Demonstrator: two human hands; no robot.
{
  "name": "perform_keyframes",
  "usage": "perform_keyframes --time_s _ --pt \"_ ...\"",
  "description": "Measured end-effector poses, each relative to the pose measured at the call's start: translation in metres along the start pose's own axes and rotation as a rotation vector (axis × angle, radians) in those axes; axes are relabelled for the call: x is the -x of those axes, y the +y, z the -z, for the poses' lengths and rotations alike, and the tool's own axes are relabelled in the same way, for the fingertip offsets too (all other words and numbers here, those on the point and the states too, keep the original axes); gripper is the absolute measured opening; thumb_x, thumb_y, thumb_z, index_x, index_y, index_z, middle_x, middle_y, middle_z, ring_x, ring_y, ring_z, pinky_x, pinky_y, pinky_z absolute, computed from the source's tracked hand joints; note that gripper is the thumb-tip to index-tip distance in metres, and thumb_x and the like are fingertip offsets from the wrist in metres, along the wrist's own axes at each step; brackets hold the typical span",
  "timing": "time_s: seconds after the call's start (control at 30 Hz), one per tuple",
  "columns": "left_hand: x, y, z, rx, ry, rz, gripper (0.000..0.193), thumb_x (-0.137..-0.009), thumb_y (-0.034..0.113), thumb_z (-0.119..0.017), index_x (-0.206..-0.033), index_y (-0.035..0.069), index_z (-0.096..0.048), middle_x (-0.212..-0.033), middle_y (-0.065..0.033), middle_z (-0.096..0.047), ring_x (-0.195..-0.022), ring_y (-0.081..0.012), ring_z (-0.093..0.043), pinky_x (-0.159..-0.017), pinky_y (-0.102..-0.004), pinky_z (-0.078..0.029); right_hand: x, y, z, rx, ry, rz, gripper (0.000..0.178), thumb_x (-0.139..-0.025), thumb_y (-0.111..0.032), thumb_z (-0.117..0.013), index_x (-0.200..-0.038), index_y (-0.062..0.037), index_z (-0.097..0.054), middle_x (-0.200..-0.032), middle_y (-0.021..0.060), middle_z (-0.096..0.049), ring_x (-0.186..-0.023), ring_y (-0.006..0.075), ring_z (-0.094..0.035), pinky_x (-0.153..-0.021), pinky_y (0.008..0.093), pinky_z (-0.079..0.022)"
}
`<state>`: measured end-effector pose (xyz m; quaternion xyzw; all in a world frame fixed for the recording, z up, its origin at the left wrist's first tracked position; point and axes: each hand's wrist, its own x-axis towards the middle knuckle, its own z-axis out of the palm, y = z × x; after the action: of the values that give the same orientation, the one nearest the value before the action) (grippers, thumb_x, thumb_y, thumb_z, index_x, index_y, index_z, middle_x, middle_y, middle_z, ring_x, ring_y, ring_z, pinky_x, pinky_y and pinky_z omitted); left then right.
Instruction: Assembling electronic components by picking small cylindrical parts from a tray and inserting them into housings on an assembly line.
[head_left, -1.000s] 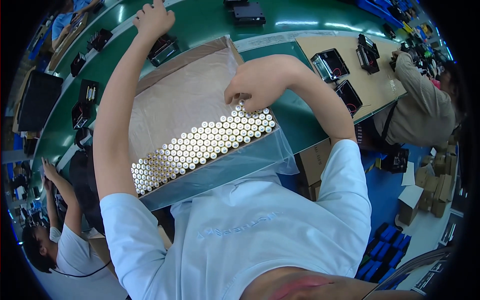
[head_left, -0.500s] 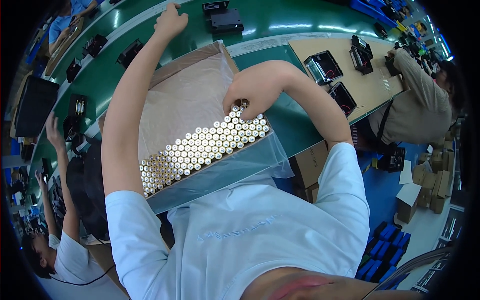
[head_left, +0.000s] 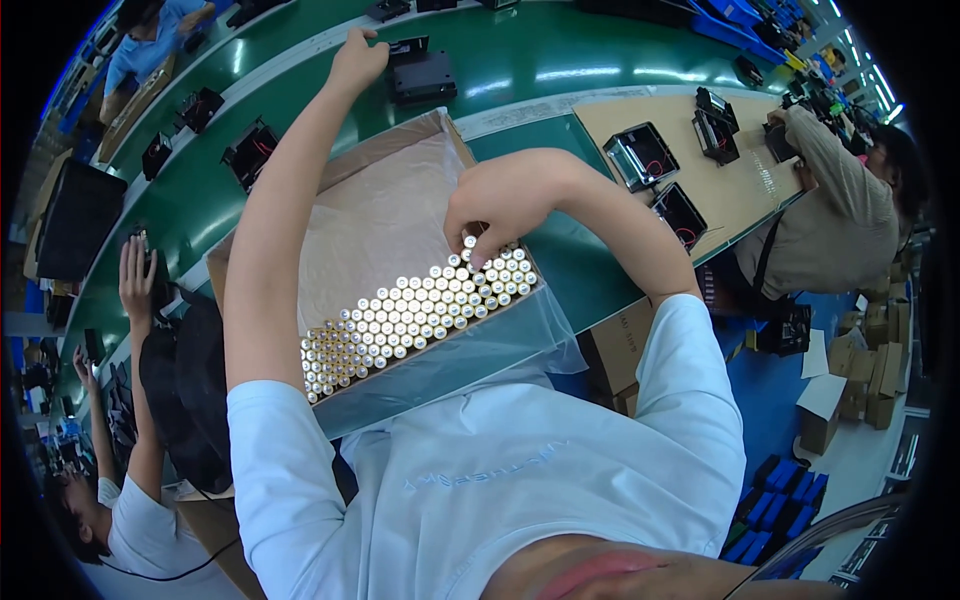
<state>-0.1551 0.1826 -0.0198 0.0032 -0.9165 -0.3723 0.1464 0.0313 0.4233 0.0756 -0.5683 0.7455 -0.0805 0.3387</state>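
Note:
My left hand (head_left: 360, 62) is stretched far forward over the green conveyor, beside a black plastic case (head_left: 422, 80) with its lid raised. Its fingers are partly bent and apart, with nothing visible in them; the fingertips come close to the lid, and contact is unclear. Bent down over the right end of an open cardboard box (head_left: 330, 172), my right hand (head_left: 508, 192) has thumb and fingers closed around batteries at the edge of the rows. How many it grips is hidden. Cylindrical batteries (head_left: 415, 312) stand upright, tightly packed, along the box's near side on clear plastic lining.
More open black cases (head_left: 250, 152) sit along the conveyor. On a tan board (head_left: 590, 105) at right lie cases with red wires (head_left: 642, 155). One co-worker (head_left: 840, 200) sits right, another (head_left: 150, 520) reaches in from the left. Stacked cartons (head_left: 865, 370) stand at far right.
My left hand and the black case have come closer together; the case has shifted left along the conveyor. My right hand stays at the batteries. The whole view has shifted slightly.

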Motion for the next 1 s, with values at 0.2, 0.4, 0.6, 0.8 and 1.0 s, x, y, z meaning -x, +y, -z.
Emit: perform_keyframes --time_s 0.2,0.4,0.6,0.8,1.0 --pt "-0.010 0.003 0.004 -0.028 -0.012 0.009 0.044 -0.088 0.034 -0.053 -0.122 0.006 -0.060 -0.108 -0.0209 -0.068 -0.107 -0.0382 -0.062 -0.092 -0.0401 -0.048 -0.001 -0.002 -0.003 0.014 0.023 0.003 0.021 -0.082 -0.010 -0.070 -0.099 0.0010 -0.073 -0.084 0.0095 -0.073 -0.067 0.0254 -0.065 -0.064 0.0352 -0.049" --pt "-0.034 -0.012 0.016 -0.159 -0.067 0.045 0.039 -0.092 0.027 -0.051 -0.124 0.010 -0.063 -0.101 -0.0118 -0.070 -0.097 -0.0333 -0.065 -0.088 -0.0352 -0.050 -0.002 0.002 -0.004 -0.045 0.033 -0.016 0.021 -0.081 -0.007 -0.069 -0.099 0.0026 -0.073 -0.085 0.0110 -0.074 -0.066 0.0247 -0.066 -0.063 0.0347 -0.050" --pt "-0.053 -0.033 0.044 -0.029 -0.424 0.328 0.044 -0.086 0.014 -0.053 -0.129 0.013 -0.062 -0.108 -0.0115 -0.069 -0.104 -0.0368 -0.063 -0.089 -0.0360 -0.050 -0.006 0.008 -0.001 -0.106 0.017 -0.073 0.020 -0.082 -0.006 -0.066 -0.099 -0.0002 -0.074 -0.082 0.0090 -0.073 -0.064 0.0222 -0.066 -0.061 0.0346 -0.052" --pt "-0.049 -0.031 0.055 -0.346 -0.374 -0.469 0.056 -0.073 0.000 -0.056 -0.127 0.015 -0.063 -0.111 -0.0122 -0.067 -0.105 -0.0358 -0.061 -0.091 -0.0333 -0.051 -0.002 0.007 0.005 -0.105 0.087 -0.085 0.021 -0.080 -0.001 -0.065 -0.099 0.0037 -0.073 -0.082 0.0100 -0.074 -0.062 0.0227 -0.064 -0.059 0.0329 -0.049" --pt "-0.042 -0.013 0.067 -0.246 -0.612 -0.342 0.050 -0.069 -0.003 -0.056 -0.116 0.013 -0.065 -0.107 -0.0121 -0.066 -0.101 -0.0308 -0.059 -0.092 -0.0300 -0.050 -0.006 0.025 0.003 -0.064 0.248 0.008 0.023 -0.080 -0.001 -0.066 -0.101 0.0034 -0.072 -0.084 0.0089 -0.074 -0.060 0.0199 -0.062 -0.059 0.0322 -0.049"
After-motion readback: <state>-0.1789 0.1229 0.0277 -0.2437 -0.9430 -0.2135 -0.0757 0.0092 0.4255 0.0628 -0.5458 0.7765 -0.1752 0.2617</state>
